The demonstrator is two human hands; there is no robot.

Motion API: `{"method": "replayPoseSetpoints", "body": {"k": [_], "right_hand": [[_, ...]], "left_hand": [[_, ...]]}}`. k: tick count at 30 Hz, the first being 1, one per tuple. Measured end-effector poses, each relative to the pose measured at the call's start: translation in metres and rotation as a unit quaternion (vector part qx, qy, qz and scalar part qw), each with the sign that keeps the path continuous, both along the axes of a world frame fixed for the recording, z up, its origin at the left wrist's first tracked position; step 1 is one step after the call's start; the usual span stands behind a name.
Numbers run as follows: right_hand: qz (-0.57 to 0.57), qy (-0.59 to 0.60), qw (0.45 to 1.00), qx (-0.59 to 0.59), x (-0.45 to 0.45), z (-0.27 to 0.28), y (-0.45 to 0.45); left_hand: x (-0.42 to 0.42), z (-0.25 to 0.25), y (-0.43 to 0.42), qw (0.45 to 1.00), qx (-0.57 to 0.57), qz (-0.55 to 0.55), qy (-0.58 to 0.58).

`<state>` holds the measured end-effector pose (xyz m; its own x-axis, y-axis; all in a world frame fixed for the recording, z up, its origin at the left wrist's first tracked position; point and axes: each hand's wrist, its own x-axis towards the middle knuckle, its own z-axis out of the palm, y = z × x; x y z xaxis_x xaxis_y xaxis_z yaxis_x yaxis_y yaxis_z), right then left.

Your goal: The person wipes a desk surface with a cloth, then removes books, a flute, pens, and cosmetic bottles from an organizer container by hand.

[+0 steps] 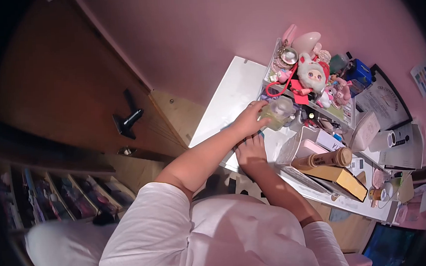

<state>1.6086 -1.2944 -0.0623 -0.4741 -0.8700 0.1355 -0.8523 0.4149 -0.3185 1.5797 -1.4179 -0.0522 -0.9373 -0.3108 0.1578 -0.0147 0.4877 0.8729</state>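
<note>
My left hand reaches across the white tabletop and grips a clear squarish bottle with pale yellow liquid and a clear cap, fingers on one side and thumb on the other. Beside it, nearer my body, my right hand rests palm down at the front of the tabletop. Its fingers are close together over a thin bluish thing, of which only an edge shows, so I cannot tell its kind. Just beyond the bottle stands a white organizer, topped with a plush doll and small trinkets.
Right of my hands, a brown tube lies on a yellow-edged box. Behind stand a framed certificate, a pink box and a blue box. At left are a brown door and a compartmented drawer.
</note>
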Motion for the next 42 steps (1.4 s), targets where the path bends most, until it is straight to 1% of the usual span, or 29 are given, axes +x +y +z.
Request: {"method": "replayPoseSetpoints", "body": {"k": [2, 4, 5, 8, 11, 14, 15, 17, 18, 19, 21, 23, 24, 26, 27, 28, 29, 30, 31, 34, 35, 38, 40, 41, 42], "right_hand": [[-0.003, 0.021, 1.0, -0.004, 0.003, -0.003, 0.023], [-0.014, 0.064, 0.998, 0.006, 0.005, -0.011, 0.035], [-0.024, 0.024, 0.999, 0.026, 0.004, -0.015, 0.037], [-0.027, 0.005, 0.993, 0.112, 0.001, -0.002, 0.007], [0.036, 0.042, 0.998, 0.043, -0.013, 0.001, -0.032], [-0.012, -0.014, 0.998, 0.054, -0.025, 0.003, -0.041], [-0.037, -0.005, 0.998, 0.056, -0.023, 0.001, -0.037], [-0.082, 0.014, 0.995, 0.06, -0.01, -0.006, -0.021], [-0.1, 0.023, 0.993, 0.061, -0.002, -0.009, -0.013], [-0.097, 0.026, 0.993, 0.067, 0.005, -0.009, -0.002], [-0.088, 0.036, 0.992, 0.077, 0.011, -0.003, 0.018], [-0.077, -0.01, 0.994, 0.072, 0.006, 0.002, 0.01], [-0.072, -0.033, 0.994, 0.07, 0.003, 0.003, 0.003], [-0.085, -0.071, 0.994, -0.007, -0.012, 0.005, -0.037], [-0.09, -0.09, 0.991, -0.046, -0.022, 0.008, -0.062], [-0.107, -0.048, 0.99, -0.084, -0.032, 0.012, -0.084], [-0.128, -0.007, 0.987, -0.097, -0.046, 0.007, -0.104], [-0.157, -0.007, 0.983, -0.097, -0.059, -0.001, -0.122], [-0.19, 0.007, 0.979, -0.067, -0.073, -0.01, -0.137], [-0.177, 0.024, 0.983, -0.032, -0.094, -0.015, -0.151], [-0.157, 0.048, 0.986, -0.033, -0.093, -0.018, -0.151], [-0.05, 0.024, 0.998, -0.037, -0.07, -0.016, -0.138], [0.019, 0.035, 0.998, -0.055, -0.038, -0.01, -0.12], [0.033, 0.039, 0.997, -0.05, -0.02, -0.011, -0.112], [0.051, 0.043, 0.998, -0.014, -0.003, -0.004, -0.101]], "left_hand": [[0.0, 0.011, -0.003, 0.999, 0.03, -0.015, -0.039], [-0.002, 0.01, -0.006, 0.999, 0.015, -0.027, -0.03], [-0.002, 0.01, -0.009, 0.999, 0.006, -0.032, -0.027], [-0.004, 0.018, -0.012, 0.997, -0.006, -0.053, -0.061], [-0.007, 0.014, -0.016, 0.996, -0.007, -0.064, -0.057], [-0.004, 0.025, -0.021, 0.994, -0.014, -0.081, -0.07], [-0.002, 0.027, -0.026, 0.994, -0.042, -0.093, -0.045], [0.006, 0.026, -0.038, 0.993, -0.049, -0.088, -0.061], [0.011, 0.025, -0.044, 0.993, -0.054, -0.08, -0.07], [0.02, 0.026, -0.049, 0.994, -0.054, -0.051, -0.079], [0.031, 0.006, -0.065, 0.997, -0.039, 0.042, -0.048], [0.04, -0.012, -0.079, 0.99, -0.031, 0.134, -0.015], [0.044, -0.014, -0.082, 0.988, -0.016, 0.154, 0.007], [0.056, -0.017, -0.085, 0.979, 0.011, 0.196, 0.051], [0.063, -0.014, -0.086, 0.982, 0.013, 0.181, 0.049], [0.069, -0.015, -0.086, 0.983, 0.016, 0.179, 0.042], [0.073, -0.015, -0.085, 0.984, 0.019, 0.176, 0.035], [0.076, -0.016, -0.085, 0.984, 0.022, 0.173, 0.028], [0.081, -0.014, -0.082, 0.987, 0.016, 0.16, 0.018], [0.089, -0.023, -0.084, 0.988, -0.001, 0.148, 0.034], [0.09, -0.027, -0.086, 0.989, -0.001, 0.144, 0.04], [0.092, -0.028, -0.09, 0.985, 0.048, 0.158, 0.051], [0.094, -0.028, -0.092, 0.981, 0.095, 0.162, 0.054], [0.095, -0.028, -0.092, 0.979, 0.113, 0.16, 0.055], [0.096, -0.027, -0.092, 0.978, 0.128, 0.158, 0.055]]}}
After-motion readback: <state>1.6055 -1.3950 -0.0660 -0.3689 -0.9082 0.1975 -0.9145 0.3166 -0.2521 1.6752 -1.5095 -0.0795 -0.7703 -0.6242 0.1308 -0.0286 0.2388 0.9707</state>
